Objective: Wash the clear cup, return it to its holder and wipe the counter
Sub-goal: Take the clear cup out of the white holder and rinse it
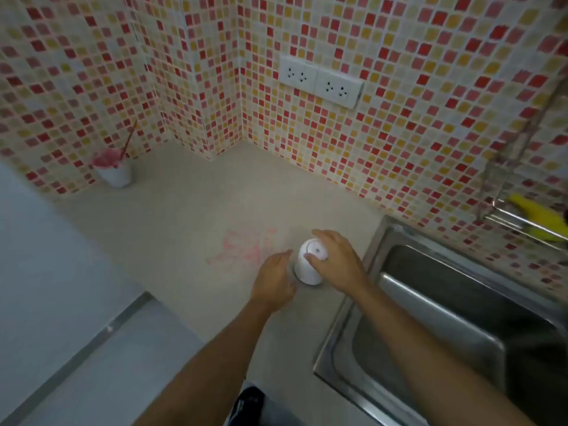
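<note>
A whitish cup (pixel 308 265) stands upside down on the beige counter (pixel 190 216), just left of the sink. My right hand (pixel 336 261) rests over its upturned base, fingers curled on it. My left hand (pixel 273 279) is at the cup's left side near its rim, fingers together; whether it touches the cup I cannot tell. A pink smear (pixel 242 245) marks the counter just left of the hands.
A steel sink (pixel 445 318) lies to the right. A wire rack on the wall holds a yellow cloth (pixel 536 221). A white cup with pink contents and a straw (pixel 114 167) stands at the back left. Double socket (pixel 319 81) on the tiled wall.
</note>
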